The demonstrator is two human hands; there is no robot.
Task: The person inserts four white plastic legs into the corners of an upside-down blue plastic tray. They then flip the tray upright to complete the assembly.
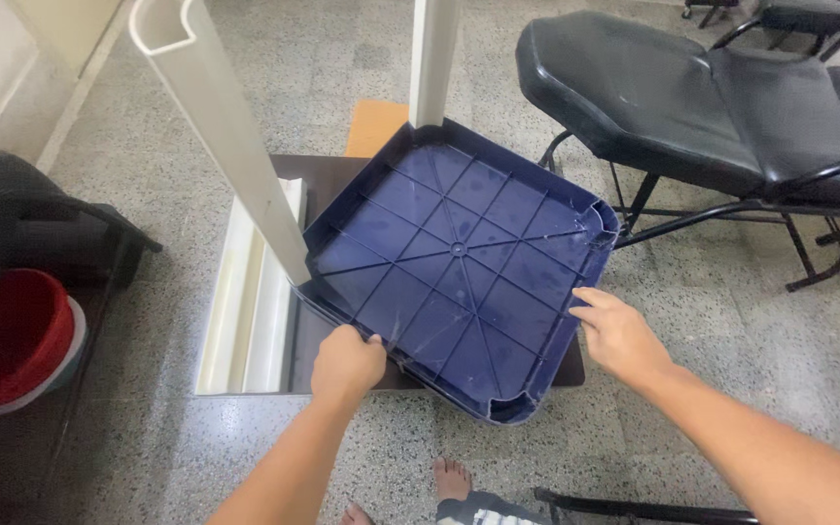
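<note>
Left hand (347, 362) grips blue tray (459, 262) edge; right hand (619, 335) touches its side.

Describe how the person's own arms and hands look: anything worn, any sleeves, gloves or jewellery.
Both arms are bare to the frame edge, with no sleeves showing. The left hand and right hand wear no gloves. No rings, watch or bracelet can be seen on either.
</note>
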